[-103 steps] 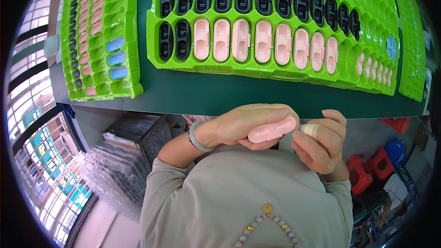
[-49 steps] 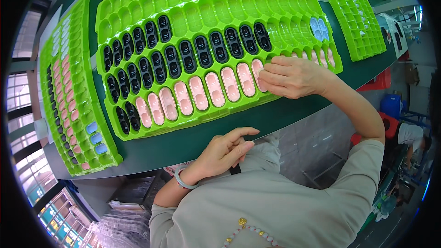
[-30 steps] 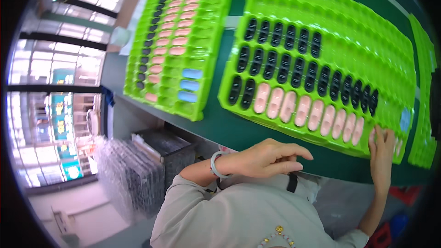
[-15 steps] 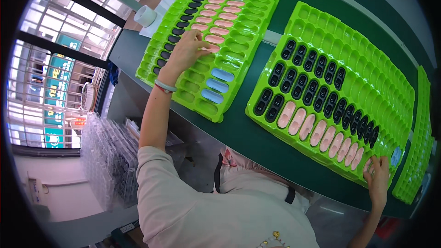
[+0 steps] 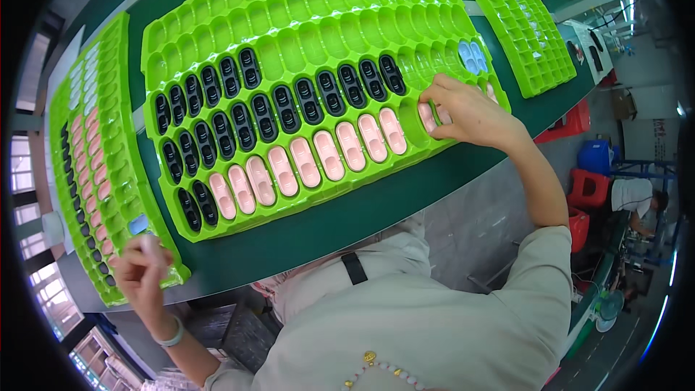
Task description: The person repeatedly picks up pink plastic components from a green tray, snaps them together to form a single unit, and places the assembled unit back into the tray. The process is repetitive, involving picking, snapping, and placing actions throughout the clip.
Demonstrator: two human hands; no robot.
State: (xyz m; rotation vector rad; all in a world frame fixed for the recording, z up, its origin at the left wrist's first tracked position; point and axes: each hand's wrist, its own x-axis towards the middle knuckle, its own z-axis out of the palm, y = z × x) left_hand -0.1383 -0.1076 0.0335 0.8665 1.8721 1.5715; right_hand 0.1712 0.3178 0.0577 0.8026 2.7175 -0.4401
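Observation:
A green moulded tray point(image 5: 289, 215) lies in the middle of the table, with rows of black oval pieces point(image 5: 286, 108) and a front row of pink oval pieces point(image 5: 328, 156). At its right front, my right hand point(image 5: 474, 112) has its fingers closed round a pink oval piece point(image 5: 426, 117) in a slot; another pink piece shows between the fingers. My left hand point(image 5: 141, 279), somewhat blurred, pinches a pale pink oval piece point(image 5: 153, 252) above the near end of the left green tray point(image 5: 161, 228). One light blue piece point(image 5: 137, 224) shows beside that hand, which hides the slots below.
Two light blue pieces point(image 5: 472, 56) sit at the right end of the middle tray. A third green tray point(image 5: 546, 76) lies farther right. Red stools point(image 5: 588, 190) and a blue bin point(image 5: 594, 156) stand on the floor at right, where another person point(image 5: 637, 199) is seated.
The view has swung to the right. My left hand has lifted a pink piece from the left tray and come towards me. My right hand stays at the middle tray's front row.

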